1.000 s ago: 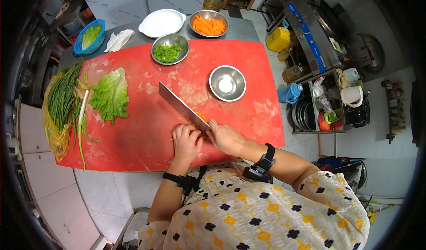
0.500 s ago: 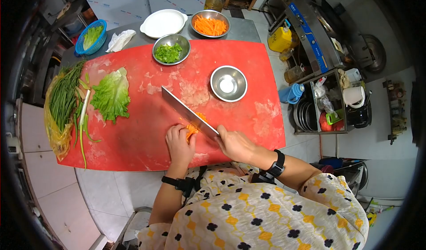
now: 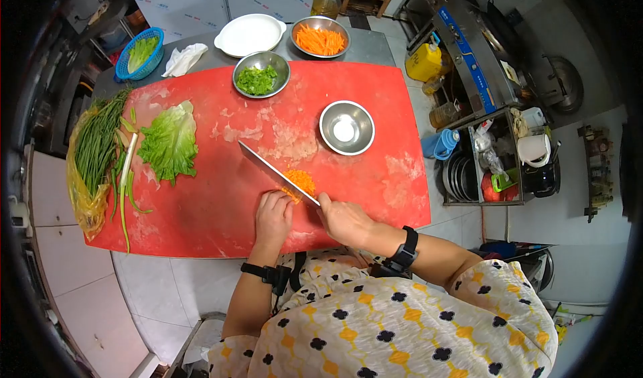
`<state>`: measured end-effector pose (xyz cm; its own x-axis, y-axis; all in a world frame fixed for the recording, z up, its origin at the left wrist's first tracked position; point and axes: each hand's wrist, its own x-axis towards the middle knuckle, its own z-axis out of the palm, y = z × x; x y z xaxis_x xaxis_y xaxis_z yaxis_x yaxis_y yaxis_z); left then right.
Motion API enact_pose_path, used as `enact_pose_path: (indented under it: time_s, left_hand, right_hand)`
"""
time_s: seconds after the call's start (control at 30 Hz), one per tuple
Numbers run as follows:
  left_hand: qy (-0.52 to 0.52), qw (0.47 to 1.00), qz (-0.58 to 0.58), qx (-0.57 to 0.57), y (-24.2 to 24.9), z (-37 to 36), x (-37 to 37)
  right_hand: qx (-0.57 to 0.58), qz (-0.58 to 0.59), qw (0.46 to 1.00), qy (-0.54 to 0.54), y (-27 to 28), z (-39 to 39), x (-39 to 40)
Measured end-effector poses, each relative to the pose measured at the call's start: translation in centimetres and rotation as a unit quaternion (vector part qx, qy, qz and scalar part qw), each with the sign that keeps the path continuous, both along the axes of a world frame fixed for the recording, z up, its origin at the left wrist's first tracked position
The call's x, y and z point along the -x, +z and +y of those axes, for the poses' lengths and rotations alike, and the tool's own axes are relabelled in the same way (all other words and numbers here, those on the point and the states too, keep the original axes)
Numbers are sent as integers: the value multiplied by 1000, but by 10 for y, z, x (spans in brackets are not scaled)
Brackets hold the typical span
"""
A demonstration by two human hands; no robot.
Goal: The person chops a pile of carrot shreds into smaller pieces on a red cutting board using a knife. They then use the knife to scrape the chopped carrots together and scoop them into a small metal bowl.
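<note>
My right hand point(image 3: 346, 222) is wrapped round the handle of a broad kitchen knife point(image 3: 271, 169), whose blade slants up and left over the red cutting board point(image 3: 214, 207). Close against the blade's near side, the curled fingers of my left hand point(image 3: 272, 218) press on carrot strips, mostly hidden by fingers and blade. Finely chopped carrot point(image 3: 302, 179) lies in a small heap on the blade's far side. Right of centre on the board stands a steel bowl point(image 3: 347, 128) with nothing in it.
Left on the board lie a lettuce leaf point(image 3: 167, 143), a spring onion point(image 3: 127, 167) and green stalks point(image 3: 97, 147) in a yellow bag. Behind are a bowl of chopped greens point(image 3: 258, 81), a bowl of carrot strips point(image 3: 320, 41), a white dish point(image 3: 250, 35) and a blue basket point(image 3: 151, 61).
The knife has shifted slightly left and down with my right hand, uncovering more of the chopped carrot. My left hand has moved a little to the right and stays by the blade.
</note>
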<state>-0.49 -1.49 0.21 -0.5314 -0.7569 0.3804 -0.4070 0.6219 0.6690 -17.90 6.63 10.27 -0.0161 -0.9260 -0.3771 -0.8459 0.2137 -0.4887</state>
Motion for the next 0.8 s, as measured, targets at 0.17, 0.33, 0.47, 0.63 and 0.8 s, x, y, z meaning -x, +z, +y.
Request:
enact_pose_path:
  time_s: [0.17, 0.33, 0.47, 0.63, 0.8]
  left_hand:
    - [38, 998, 37, 16, 7, 5, -4]
    - [59, 998, 7, 29, 9, 3, -2]
    - [35, 999, 8, 9, -3, 1, -1]
    - [28, 1000, 7, 11, -3, 0, -1]
    - [30, 999, 14, 7, 1, -1, -3]
  right_hand:
    - [47, -28, 998, -16, 8, 7, 5]
    - [-2, -5, 1000, 3, 25, 13, 6]
    - [-15, 3, 1000, 13, 21, 12, 5]
    - [25, -3, 1000, 10, -1, 5, -1]
    - [57, -16, 998, 2, 6, 8, 3]
